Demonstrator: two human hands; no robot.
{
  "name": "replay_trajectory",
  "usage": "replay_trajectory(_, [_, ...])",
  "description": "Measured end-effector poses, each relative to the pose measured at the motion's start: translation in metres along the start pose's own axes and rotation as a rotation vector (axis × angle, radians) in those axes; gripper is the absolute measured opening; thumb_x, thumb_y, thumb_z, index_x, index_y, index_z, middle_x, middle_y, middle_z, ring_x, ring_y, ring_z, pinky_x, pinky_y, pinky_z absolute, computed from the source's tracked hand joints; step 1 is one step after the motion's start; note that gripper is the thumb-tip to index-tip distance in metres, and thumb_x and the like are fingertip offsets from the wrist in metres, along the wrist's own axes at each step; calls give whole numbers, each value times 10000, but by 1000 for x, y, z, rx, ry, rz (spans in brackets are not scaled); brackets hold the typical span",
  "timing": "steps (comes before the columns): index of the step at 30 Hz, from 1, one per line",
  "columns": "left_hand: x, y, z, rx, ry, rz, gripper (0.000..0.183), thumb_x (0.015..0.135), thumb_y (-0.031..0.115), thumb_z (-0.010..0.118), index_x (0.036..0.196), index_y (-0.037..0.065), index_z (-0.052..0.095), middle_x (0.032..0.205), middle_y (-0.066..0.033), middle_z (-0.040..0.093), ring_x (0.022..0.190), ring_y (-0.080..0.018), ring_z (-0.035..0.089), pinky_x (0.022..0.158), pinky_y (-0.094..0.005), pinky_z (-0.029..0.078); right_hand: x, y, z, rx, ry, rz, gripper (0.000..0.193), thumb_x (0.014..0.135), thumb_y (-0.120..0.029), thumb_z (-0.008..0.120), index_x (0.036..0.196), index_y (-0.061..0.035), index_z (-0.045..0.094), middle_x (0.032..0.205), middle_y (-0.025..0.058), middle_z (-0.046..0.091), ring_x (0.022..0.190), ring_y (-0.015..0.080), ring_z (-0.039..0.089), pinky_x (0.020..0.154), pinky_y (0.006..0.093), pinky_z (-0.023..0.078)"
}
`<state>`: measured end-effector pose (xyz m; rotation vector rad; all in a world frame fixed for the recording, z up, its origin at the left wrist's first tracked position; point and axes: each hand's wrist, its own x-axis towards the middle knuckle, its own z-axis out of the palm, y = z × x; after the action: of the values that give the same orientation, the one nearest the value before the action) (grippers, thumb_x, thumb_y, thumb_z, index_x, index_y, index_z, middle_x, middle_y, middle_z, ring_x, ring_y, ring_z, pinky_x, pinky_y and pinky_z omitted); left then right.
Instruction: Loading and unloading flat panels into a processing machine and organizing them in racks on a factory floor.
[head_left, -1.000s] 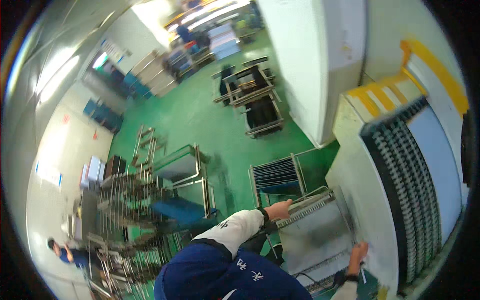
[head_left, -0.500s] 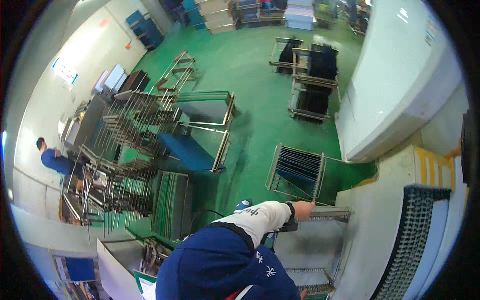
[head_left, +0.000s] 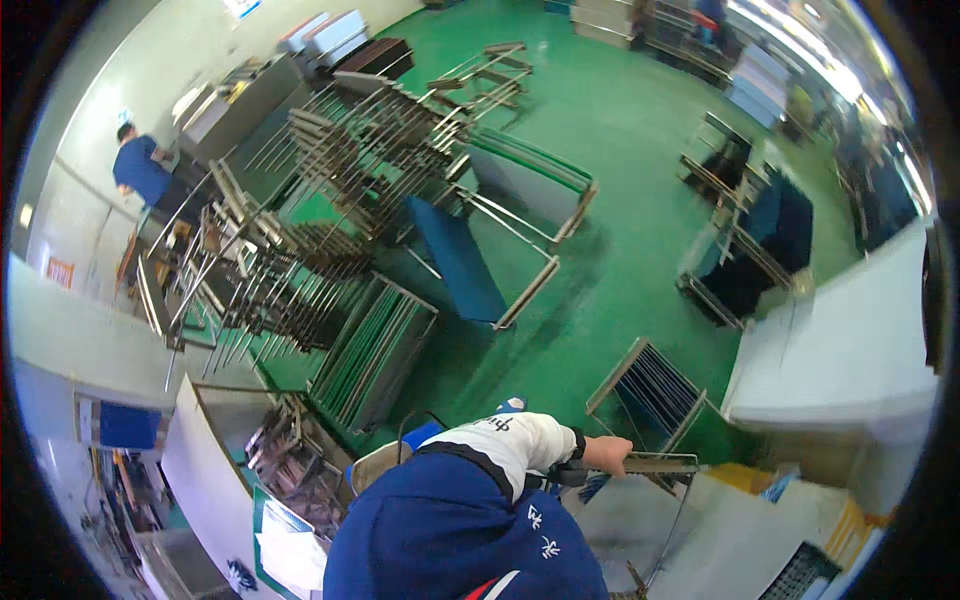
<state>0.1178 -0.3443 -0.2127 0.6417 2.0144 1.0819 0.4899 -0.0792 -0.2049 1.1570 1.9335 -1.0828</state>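
Note:
My left hand [head_left: 607,455], in a white sleeve with a black cuff, reaches right and is closed on the near end of a metal rack's slotted bar [head_left: 660,464]. Below that bar a pale grey panel [head_left: 625,520] shows inside the rack's frame. My blue-clad body hides part of the rack. My right hand is not in view. Just beyond the left hand, another metal rack [head_left: 650,395] holds several dark blue panels on the green floor.
Stacked wire racks [head_left: 340,170] crowd the left, with green-edged panels [head_left: 375,350] and a blue panel [head_left: 455,260] beside them. A person [head_left: 150,170] stands by the left wall. Racks with dark panels [head_left: 770,230] stand at right, near a large white housing [head_left: 840,340].
My view has turned, so the racks on the left have come further in and the white housing has slid right. My left hand stays on the rack. A fingertip at the lower edge has gone.

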Motion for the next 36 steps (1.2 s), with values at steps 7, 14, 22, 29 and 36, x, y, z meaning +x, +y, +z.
replay_trajectory(7, [-85, -61, -116, -244, 388, -156, 421, 752, 392, 640, 866, -10, 586, 853, -206, 626, 827, -370, 609, 697, -456, 466, 45, -168, 16, -25, -56, -76, 534, 900, -566, 484, 1096, -77, 396, 926, 86, 332, 851, 231, 304, 775, 400, 240])
replay_trajectory(14, [-156, -106, -184, -485, 788, -395, 381, 783, 394, 607, 837, 17, 590, 827, -193, 634, 807, -352, 620, 695, -454, 469, 90, -329, 56, -14, -136, -134, 506, 894, -584, 483, 975, -85, 459, 766, 42, 306, 707, 194, 279, 663, 382, 251])
replay_trajectory(22, [-209, -116, -226, -510, 1209, -616, 383, 806, 394, 572, 840, 15, 613, 842, -207, 637, 806, -378, 619, 700, -471, 479, 132, -442, 66, 89, -179, -101, 515, 888, -605, 482, 838, -95, 532, 583, -8, 277, 542, 153, 250, 535, 361, 264])
replay_trajectory(29, [-236, -120, -230, -477, 1540, -679, 384, 827, 380, 584, 761, 2, 602, 741, -210, 611, 708, -365, 608, 630, -440, 464, 152, -513, 85, 245, -321, -129, 526, 856, -653, 490, 731, -142, 498, 543, -23, 316, 499, 141, 309, 495, 342, 290])
replay_trajectory(36, [-253, -117, -238, -489, 1713, -710, 390, 846, 378, 582, 738, 4, 572, 659, -206, 566, 601, -354, 561, 568, -436, 426, 189, -564, 98, -37, -441, -194, 599, 844, -610, 552, 1030, -42, 523, 723, 29, 466, 615, 196, 453, 564, 380, 400])
